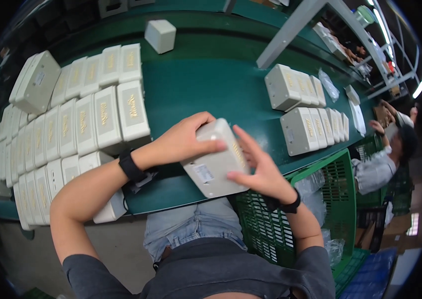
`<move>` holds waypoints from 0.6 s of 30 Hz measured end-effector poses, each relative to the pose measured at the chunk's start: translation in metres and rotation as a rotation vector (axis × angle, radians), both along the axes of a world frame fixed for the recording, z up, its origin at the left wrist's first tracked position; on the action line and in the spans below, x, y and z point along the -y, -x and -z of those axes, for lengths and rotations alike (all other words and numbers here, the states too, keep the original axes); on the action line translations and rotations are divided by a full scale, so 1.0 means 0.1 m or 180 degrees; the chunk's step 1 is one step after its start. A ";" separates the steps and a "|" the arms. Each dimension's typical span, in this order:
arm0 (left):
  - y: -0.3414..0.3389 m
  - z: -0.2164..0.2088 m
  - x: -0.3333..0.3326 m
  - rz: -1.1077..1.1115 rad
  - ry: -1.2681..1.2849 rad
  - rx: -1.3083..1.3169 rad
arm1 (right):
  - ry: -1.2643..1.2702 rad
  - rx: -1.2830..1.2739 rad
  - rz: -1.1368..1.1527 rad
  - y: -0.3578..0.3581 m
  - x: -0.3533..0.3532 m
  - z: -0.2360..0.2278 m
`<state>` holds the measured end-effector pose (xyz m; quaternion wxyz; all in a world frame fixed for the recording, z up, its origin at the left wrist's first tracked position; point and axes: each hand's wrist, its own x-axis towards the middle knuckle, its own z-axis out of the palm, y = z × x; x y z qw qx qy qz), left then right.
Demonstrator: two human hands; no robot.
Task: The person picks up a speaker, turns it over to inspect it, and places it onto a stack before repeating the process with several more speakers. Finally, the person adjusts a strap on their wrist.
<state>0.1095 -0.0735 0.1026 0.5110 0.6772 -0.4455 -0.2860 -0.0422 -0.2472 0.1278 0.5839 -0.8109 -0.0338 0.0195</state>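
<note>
Frame centre: our left grip (pixel 183 140) holds the box (pixel 223 172); right grip (pixel 266 173) blurred, closure we can't tell. We judge the box stiff, lightish, slick; clasp opposite sides.

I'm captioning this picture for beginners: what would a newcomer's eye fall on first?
Likely the pale box at centre, between the left hand and right hand. Next, the rows of similar boxes crowding the left of the green table. Then the green crate at lower right, with clear plastic inside.
</note>
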 end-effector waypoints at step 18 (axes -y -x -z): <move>-0.13 0.18 0.05 -0.1095 0.0716 -0.0808 | -0.0849 0.0505 0.1480 0.18 0.46 -0.55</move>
